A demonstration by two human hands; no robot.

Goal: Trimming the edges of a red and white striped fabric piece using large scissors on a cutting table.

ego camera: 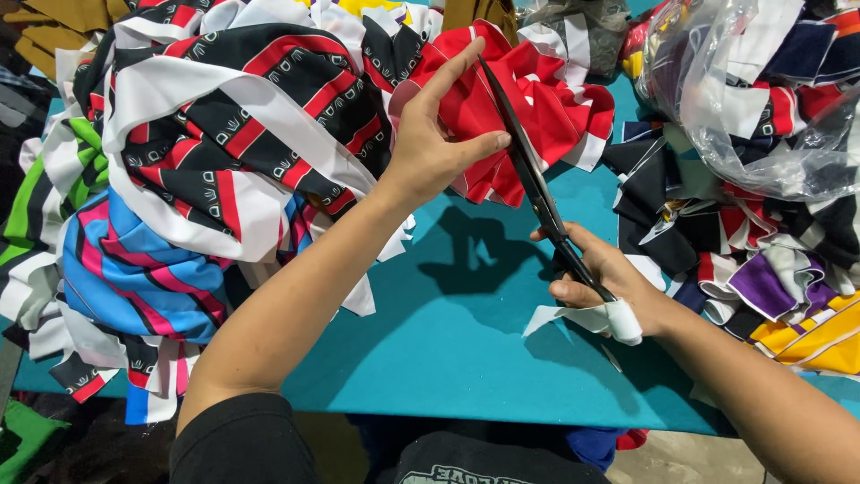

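My left hand (433,143) pinches a red fabric piece with white edging (546,112) and holds it up over the teal table (448,332). My right hand (605,282) grips long black scissors (528,170), the blades running up along the red fabric beside my left thumb. A white cloth strip (596,318) is wrapped around my right hand near the wrist and hangs loose.
A tall heap of black, red, white, blue and green fabric pieces (197,161) fills the left side. Mixed fabric offcuts (761,260) lie at the right under a clear plastic bag (743,99). More cloth lies at the far edge.
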